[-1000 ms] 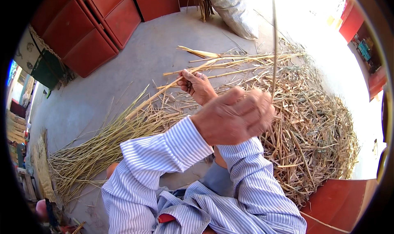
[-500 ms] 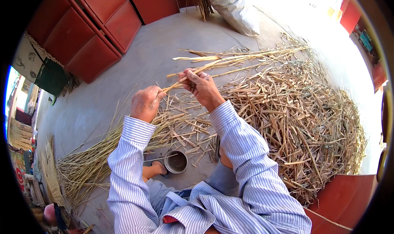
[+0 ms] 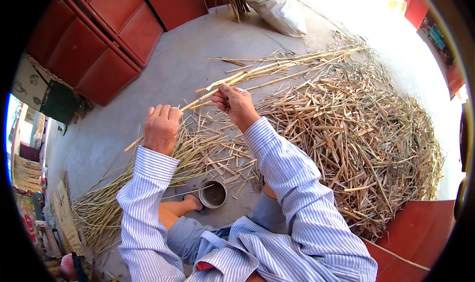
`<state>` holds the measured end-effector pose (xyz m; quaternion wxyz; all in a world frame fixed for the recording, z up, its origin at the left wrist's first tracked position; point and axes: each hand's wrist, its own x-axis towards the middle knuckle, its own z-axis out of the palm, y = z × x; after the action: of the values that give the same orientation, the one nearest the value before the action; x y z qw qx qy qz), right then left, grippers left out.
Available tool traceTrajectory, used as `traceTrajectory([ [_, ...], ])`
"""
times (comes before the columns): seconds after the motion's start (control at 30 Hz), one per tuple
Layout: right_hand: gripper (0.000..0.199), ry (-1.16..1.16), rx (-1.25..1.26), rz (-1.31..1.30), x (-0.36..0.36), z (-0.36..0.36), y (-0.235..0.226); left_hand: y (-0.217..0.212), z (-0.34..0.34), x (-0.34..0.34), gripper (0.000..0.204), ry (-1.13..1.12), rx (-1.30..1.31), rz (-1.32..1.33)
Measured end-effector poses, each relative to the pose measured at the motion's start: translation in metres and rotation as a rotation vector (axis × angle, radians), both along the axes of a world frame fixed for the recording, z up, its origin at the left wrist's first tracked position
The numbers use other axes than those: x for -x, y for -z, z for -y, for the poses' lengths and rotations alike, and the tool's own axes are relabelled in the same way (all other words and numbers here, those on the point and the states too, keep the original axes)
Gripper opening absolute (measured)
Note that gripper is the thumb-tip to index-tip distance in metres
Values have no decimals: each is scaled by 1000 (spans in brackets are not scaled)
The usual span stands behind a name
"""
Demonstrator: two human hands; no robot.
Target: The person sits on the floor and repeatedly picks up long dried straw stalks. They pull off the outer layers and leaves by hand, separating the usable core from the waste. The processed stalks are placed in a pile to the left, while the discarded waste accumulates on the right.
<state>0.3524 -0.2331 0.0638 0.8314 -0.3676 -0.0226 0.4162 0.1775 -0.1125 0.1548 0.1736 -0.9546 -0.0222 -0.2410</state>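
A pale, dry stalk (image 3: 193, 103) runs slantwise between my hands. My left hand (image 3: 162, 128) is closed round it, back of the hand up, and the stalk's lower end pokes out on the hand's left side. Farther along, my right hand (image 3: 236, 106) is closed with thumb and fingers pinched at the stalk. Beyond the right hand, more long stalks (image 3: 292, 64) with papery leaf sheaths lie on the floor, pointing toward the far right. Below my left hand spreads a loose bundle of thin, greenish-yellow stalks (image 3: 106, 205).
A big heap of broken straw husks (image 3: 351, 143) fills the right side. Near my foot stands a small round bowl (image 3: 213, 195) with a thin stick across it. Red cabinets (image 3: 94, 49) line the far left. A white sack (image 3: 277, 9) leans at the back.
My left hand has moved left and slightly down along the floor view, and the stalk's end now sticks out past it. My right hand has shifted slightly left.
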Motion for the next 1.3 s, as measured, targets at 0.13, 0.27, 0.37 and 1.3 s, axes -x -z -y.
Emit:
traceTrajectory([
  [0.13, 22, -12, -33, 29, 2, -2, -4, -6, 0, 6, 18, -48, 188, 69],
  [0.27, 21, 0, -153, 82, -4, -2, 2, -5, -1, 2, 29, -219, 659, 68],
  [0.37, 19, -31, -237, 146, -7, -2, 2, -17, -11, 5, 32, -220, 887, -3],
  [1.3, 20, -181, -271, 45, -9, 1, -8, 10, -3, -23, 21, -17, 905, 73],
])
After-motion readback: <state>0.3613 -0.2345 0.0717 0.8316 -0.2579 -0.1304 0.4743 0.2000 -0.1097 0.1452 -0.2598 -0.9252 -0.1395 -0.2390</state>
